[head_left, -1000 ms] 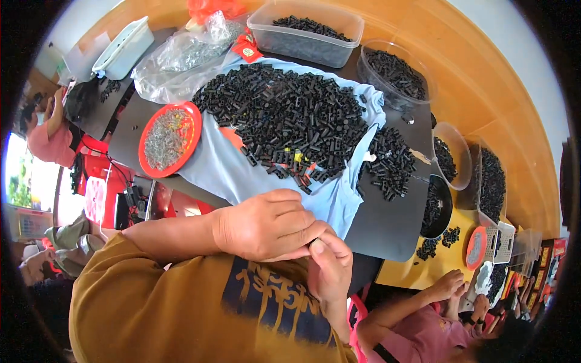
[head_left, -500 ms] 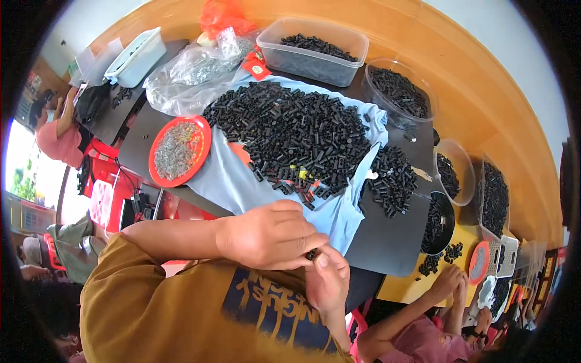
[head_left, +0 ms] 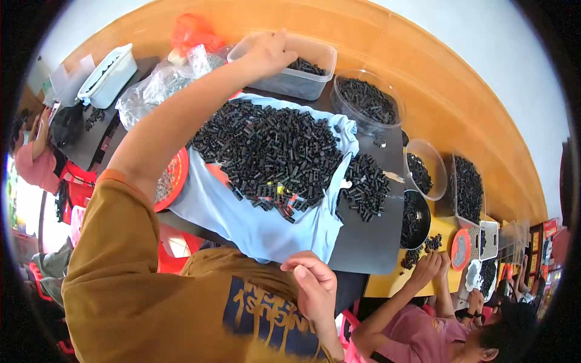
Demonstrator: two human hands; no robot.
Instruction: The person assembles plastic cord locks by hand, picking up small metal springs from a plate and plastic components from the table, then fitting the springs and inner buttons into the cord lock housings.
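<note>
My left arm stretches across the table, and my left hand (head_left: pixel 270 54) is over the clear plastic bin (head_left: pixel 290 86) at the back. Its fingers are apart, and nothing shows between them. Short black cylindrical pieces (head_left: pixel 307 66) lie in the bin. My right hand (head_left: pixel 315 283) is in front of my shirt, just off the near table edge. Its fingers are half curled, the thumb stands off them, and no piece can be seen in it. Between my hands, a big heap of black pieces (head_left: pixel 266 151) spreads over a light blue cloth (head_left: pixel 209 213).
A red plate (head_left: pixel 183 175) of small shiny parts is partly behind my left arm. Clear plastic bags (head_left: pixel 142 100) lie at back left. A round clear tub (head_left: pixel 367 100) and a smaller pile (head_left: pixel 366 187) stand right. A co-worker's hands (head_left: pixel 430 266) are at the yellow table (head_left: pixel 378 285).
My left hand has left my right hand and swung up and away to the back bin. The black piece held between both hands is no longer visible. The whole view has shifted slightly.
</note>
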